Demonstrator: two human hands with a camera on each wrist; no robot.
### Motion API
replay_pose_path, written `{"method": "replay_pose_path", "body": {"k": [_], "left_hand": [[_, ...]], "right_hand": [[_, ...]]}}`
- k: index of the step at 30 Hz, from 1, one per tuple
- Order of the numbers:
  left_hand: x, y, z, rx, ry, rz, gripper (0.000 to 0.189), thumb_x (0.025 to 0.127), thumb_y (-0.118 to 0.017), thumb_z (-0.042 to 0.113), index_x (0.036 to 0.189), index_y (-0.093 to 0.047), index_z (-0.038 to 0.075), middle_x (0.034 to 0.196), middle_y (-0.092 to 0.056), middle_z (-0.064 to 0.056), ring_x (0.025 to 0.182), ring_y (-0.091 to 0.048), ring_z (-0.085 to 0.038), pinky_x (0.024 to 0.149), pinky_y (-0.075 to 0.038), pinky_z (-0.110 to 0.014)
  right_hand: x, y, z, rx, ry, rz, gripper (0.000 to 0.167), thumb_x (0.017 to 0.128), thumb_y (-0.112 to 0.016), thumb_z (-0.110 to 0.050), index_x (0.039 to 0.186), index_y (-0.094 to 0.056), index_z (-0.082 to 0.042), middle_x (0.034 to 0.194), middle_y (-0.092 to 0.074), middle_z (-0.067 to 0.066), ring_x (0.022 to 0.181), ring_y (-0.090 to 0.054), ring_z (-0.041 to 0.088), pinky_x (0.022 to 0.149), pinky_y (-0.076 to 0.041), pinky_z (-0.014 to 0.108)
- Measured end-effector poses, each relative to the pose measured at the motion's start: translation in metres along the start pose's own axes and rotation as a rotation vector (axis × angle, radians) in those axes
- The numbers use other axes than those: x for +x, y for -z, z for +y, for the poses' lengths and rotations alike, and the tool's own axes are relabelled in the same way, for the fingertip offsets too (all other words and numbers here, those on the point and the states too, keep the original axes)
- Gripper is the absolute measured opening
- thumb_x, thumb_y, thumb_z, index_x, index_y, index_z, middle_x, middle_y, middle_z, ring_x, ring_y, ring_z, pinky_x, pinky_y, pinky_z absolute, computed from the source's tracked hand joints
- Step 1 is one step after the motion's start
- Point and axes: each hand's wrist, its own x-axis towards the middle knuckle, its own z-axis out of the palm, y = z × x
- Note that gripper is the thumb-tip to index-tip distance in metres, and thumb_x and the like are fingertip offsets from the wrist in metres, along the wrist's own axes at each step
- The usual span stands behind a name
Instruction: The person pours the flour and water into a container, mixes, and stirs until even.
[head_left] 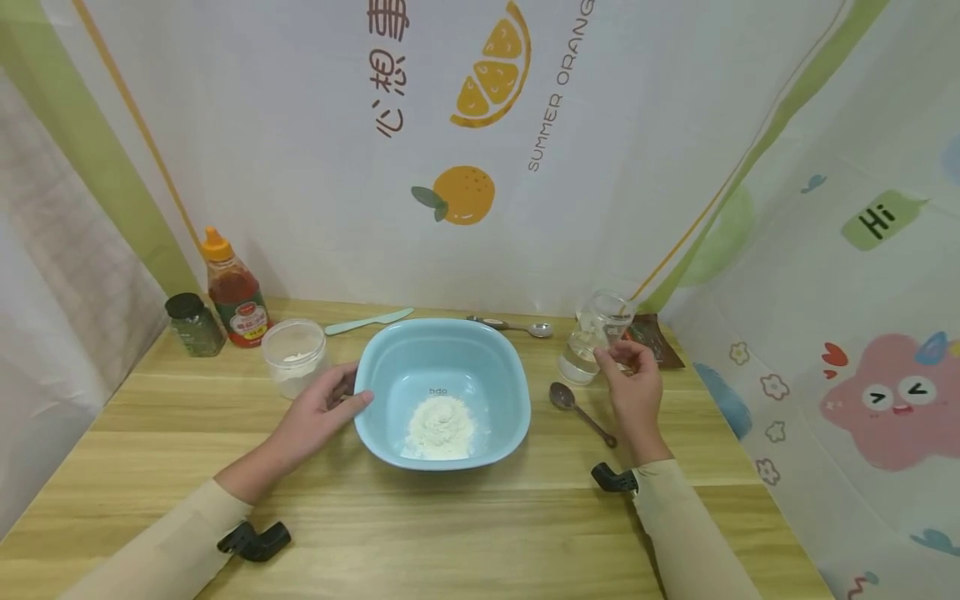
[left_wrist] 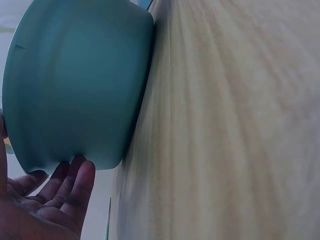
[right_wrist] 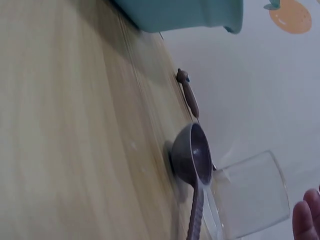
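Note:
A light blue basin (head_left: 386,379) with a mound of white powder (head_left: 441,427) in its bottom stands on the wooden table. My left hand (head_left: 324,408) holds its left side, thumb over the rim and fingertips against the outer wall, as the left wrist view shows from below. To the right, a clear cup (head_left: 581,354) partly filled with clear liquid stands upright. My right hand (head_left: 636,392) is beside it, thumb and bent fingers close to the upper part; the right wrist view shows a small gap between fingertips (right_wrist: 304,220) and cup. A brown measuring spoon (head_left: 562,396) lies nearby.
At the back left stand a jar with a dark lid (head_left: 193,325), a red sauce bottle (head_left: 238,300) and a clear tub of white powder (head_left: 294,358). Behind the basin lie a pale green spreader (head_left: 367,321) and a metal spoon (head_left: 536,330). A dark packet (head_left: 660,342) lies behind my right hand.

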Motion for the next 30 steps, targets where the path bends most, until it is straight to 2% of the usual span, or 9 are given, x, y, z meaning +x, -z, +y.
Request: {"method": "replay_pose_path", "body": {"k": [3,7,13,19,25,27,30], "left_hand": [[0.001,-0.001,-0.002,-0.019,-0.001,0.001,0.056,0.114,-0.066,0.019,0.16,-0.047,-0.009,0.152,-0.062,-0.03,0.141,-0.061,-0.047,0.102,-0.054,-0.016],[0.001,-0.001,-0.005,-0.038,0.003,0.005,0.056,0.114,-0.066,0.018,0.159,-0.048,-0.009,0.153,-0.061,-0.031,0.142,-0.06,-0.048,0.103,-0.054,-0.017],[0.001,-0.001,-0.006,-0.063,0.028,0.012,0.057,0.114,-0.066,0.021,0.16,-0.048,-0.007,0.158,-0.057,-0.03,0.148,-0.055,-0.047,0.106,-0.051,-0.015],[0.0,-0.003,-0.009,-0.086,0.023,0.03,0.056,0.114,-0.067,0.019,0.16,-0.048,-0.006,0.159,-0.057,-0.03,0.149,-0.053,-0.047,0.106,-0.049,-0.014],[0.0,-0.007,-0.012,-0.105,-0.002,0.042,0.056,0.114,-0.066,0.014,0.16,-0.047,-0.009,0.154,-0.06,-0.032,0.143,-0.057,-0.048,0.104,-0.054,-0.018],[0.0,-0.007,-0.012,-0.094,-0.009,0.051,0.056,0.113,-0.067,0.014,0.161,-0.046,-0.008,0.149,-0.063,-0.031,0.138,-0.061,-0.046,0.103,-0.056,-0.019],[-0.001,-0.006,-0.011,-0.074,-0.022,0.072,0.057,0.113,-0.067,0.014,0.161,-0.046,-0.007,0.143,-0.066,-0.029,0.132,-0.066,-0.036,0.102,-0.056,-0.018]], "right_hand": [[0.005,0.002,0.002,-0.023,-0.016,-0.004,0.052,0.102,-0.084,-0.017,0.141,-0.059,0.006,0.126,-0.065,0.021,0.115,-0.057,0.024,0.094,-0.045,0.026],[0.011,0.003,0.003,-0.051,-0.047,-0.041,0.064,0.102,-0.086,-0.021,0.15,-0.053,0.005,0.136,-0.06,0.023,0.129,-0.055,0.036,0.109,-0.047,0.037],[0.021,0.002,0.009,-0.045,-0.098,-0.143,0.081,0.1,-0.088,-0.026,0.16,-0.044,0.005,0.154,-0.053,0.028,0.145,-0.053,0.039,0.125,-0.044,0.051],[0.028,-0.002,0.015,-0.035,-0.098,-0.218,0.087,0.099,-0.089,-0.026,0.164,-0.039,0.004,0.16,-0.052,0.028,0.152,-0.049,0.043,0.129,-0.038,0.056],[0.03,-0.003,0.015,-0.036,-0.141,-0.232,0.092,0.098,-0.09,-0.032,0.167,-0.036,-0.002,0.161,-0.052,0.025,0.154,-0.048,0.041,0.13,-0.037,0.054],[0.03,-0.004,0.015,-0.032,-0.144,-0.235,0.091,0.098,-0.09,-0.032,0.166,-0.037,-0.003,0.16,-0.053,0.024,0.152,-0.049,0.04,0.13,-0.038,0.053],[0.03,-0.005,0.014,-0.024,-0.136,-0.242,0.091,0.098,-0.09,-0.03,0.166,-0.037,-0.003,0.159,-0.053,0.024,0.151,-0.05,0.04,0.13,-0.038,0.054]]}}
